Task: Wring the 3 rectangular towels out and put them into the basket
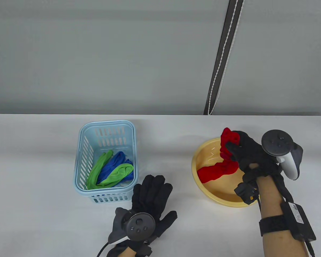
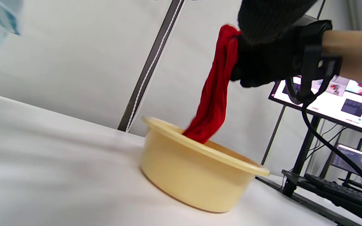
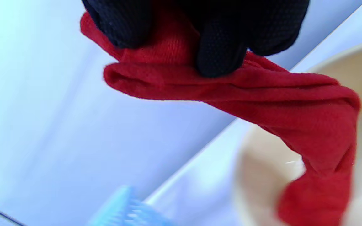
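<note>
The red towel (image 1: 221, 166) was gripped near its upper end by the curled fingers (image 3: 218, 53) of the right hand (image 1: 250, 158), raised over the yellow basin (image 1: 219, 198). Its long axis ran downward, the lower end trailing into the basin; how much lay inside was hidden by the rim in the left wrist view. The left hand (image 1: 149, 198) was laid flat on the table (image 1: 37, 214), fingers straight, nothing held. The green towel (image 1: 101, 168) and blue towel (image 1: 115, 163) were seen tangled in the light-blue basket (image 1: 81, 150), their ends hard to separate.
</note>
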Motion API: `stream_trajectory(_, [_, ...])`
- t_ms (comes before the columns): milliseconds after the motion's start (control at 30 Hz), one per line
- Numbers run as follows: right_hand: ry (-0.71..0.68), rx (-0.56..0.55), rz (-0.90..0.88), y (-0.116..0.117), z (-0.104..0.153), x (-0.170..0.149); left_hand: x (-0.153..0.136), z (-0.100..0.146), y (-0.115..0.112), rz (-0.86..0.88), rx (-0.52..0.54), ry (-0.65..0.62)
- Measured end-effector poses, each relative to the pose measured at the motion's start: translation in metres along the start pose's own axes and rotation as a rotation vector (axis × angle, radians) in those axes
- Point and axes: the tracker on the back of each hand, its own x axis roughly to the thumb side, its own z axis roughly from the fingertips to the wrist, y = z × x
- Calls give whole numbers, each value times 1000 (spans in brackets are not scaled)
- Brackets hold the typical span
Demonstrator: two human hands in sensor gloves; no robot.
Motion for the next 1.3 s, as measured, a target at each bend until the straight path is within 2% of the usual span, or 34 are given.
stream_trajectory(100, [-93,38,-136,-8,23,20,7,-7,4,5,3,-21])
stream_trajectory(233, [-188,25,-290,-11,51,41,15,-21,9,61,28,-45])
stream_trajectory(367, [-249,58,-424,-5,70,54,27,-38,13,158,96,-87])
stream_trajectory(533, [-265,126,-506,15,81,60,39,-52,16,281,205,-120])
stream_trajectory(633, [-280,197,-570,36,82,60,38,-55,14,291,190,-100])
stream_trajectory(800, [-299,315,-678,68,79,55,15,-55,8,377,174,-4])
stream_trajectory(900, [-311,308,-700,71,76,46,-1,-53,7,455,145,57])
stream_trajectory(1033, [-298,280,-768,66,71,24,-16,-48,11,527,163,107])
stream_trajectory(1200, [-219,304,-838,72,68,-29,-34,-36,11,781,177,136])
stream_trajectory(1300, [-145,314,-849,81,67,-56,-38,-27,9,811,191,159])
